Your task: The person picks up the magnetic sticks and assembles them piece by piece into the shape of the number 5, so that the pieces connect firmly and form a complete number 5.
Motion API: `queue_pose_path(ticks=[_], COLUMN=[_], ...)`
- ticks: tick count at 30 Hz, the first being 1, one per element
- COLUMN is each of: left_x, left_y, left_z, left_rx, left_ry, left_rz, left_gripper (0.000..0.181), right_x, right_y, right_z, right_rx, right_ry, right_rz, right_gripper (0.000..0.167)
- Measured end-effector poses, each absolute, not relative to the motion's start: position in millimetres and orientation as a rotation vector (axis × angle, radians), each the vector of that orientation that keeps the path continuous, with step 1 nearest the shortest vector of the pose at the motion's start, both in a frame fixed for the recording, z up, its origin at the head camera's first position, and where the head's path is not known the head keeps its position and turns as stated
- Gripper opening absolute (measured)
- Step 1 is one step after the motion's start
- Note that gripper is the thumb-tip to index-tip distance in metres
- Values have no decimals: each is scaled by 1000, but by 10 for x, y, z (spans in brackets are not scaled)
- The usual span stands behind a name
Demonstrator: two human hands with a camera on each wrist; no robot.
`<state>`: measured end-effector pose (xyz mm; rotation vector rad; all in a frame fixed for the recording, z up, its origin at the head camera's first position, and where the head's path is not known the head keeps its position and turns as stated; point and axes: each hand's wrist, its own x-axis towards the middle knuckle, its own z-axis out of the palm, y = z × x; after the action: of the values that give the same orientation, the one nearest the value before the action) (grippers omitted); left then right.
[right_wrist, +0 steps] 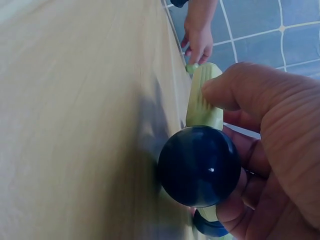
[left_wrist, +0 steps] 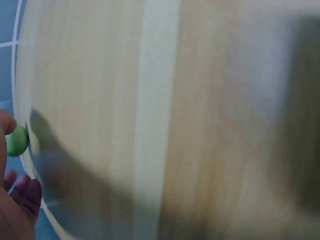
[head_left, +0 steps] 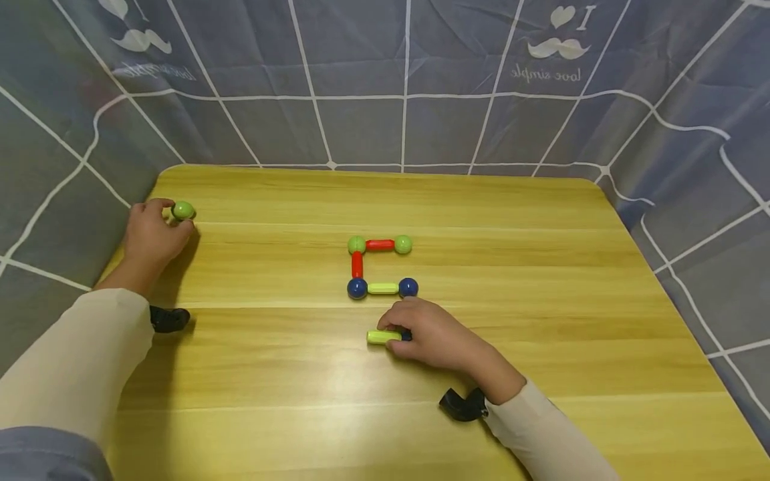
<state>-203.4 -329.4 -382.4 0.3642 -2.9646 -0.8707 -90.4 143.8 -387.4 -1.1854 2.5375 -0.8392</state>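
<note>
At the table's far left, my left hand (head_left: 153,230) holds a green ball (head_left: 183,210) between thumb and a finger. In the left wrist view that ball (left_wrist: 18,141) sits at the image edge, partly hidden by the hand. My right hand (head_left: 430,334) pinches a yellow-green rod (head_left: 382,337) near the front middle. A dark blue ball (right_wrist: 200,166) is at that rod's end, mostly hidden by the fingers in the head view. Just beyond lie joined pieces: two green balls (head_left: 357,244), two red rods (head_left: 379,245), two blue balls (head_left: 357,288) and a yellow-green rod (head_left: 383,288).
The wooden table (head_left: 271,374) meets a grey tiled-pattern cloth (head_left: 361,127) at the back and both sides. Black wrist mounts (head_left: 464,405) stick out under each sleeve. The left arm casts a shadow on the wood.
</note>
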Motion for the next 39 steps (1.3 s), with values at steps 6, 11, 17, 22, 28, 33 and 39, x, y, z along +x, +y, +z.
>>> queue_pose_path(ticks=[6,11,17,22,28,33,39], left_x=[-2073,-2071,-2078,-2093,-2110,-2135,-2164], left_y=[-3344,-3404,-3452,-3452,-3433,-3398,-3344], left_z=[-3878,-3862,-3852,-3845,-3839,-3843,-3861], left_rx=[402,379,270,211,225,210,138], left_ry=[-2933,-2940,-3030,-3077,-3086,-3083,-3052], left_rz=[-895,-934,-845,-789,-813,-787,-752], left_gripper=[71,75,72,70,71,68,56], right_x=[-913,-905,-893,-892,-890,-895,-896], right_y=[1423,1416,1418,1423,1426,1430,1431], right_z=[-3866,-3863,-3873,-3889,-3890,-3894,-3887], right_rx=[-1205,-1211,-1212,-1211,-1206,-1199,-1195], right_ry=[2534,2536,2545,2549,2557,2561,2575], right_rz=[-840,-848,-854,-852,-849,-854,-848], right_gripper=[12,10,11,11,11,11,11])
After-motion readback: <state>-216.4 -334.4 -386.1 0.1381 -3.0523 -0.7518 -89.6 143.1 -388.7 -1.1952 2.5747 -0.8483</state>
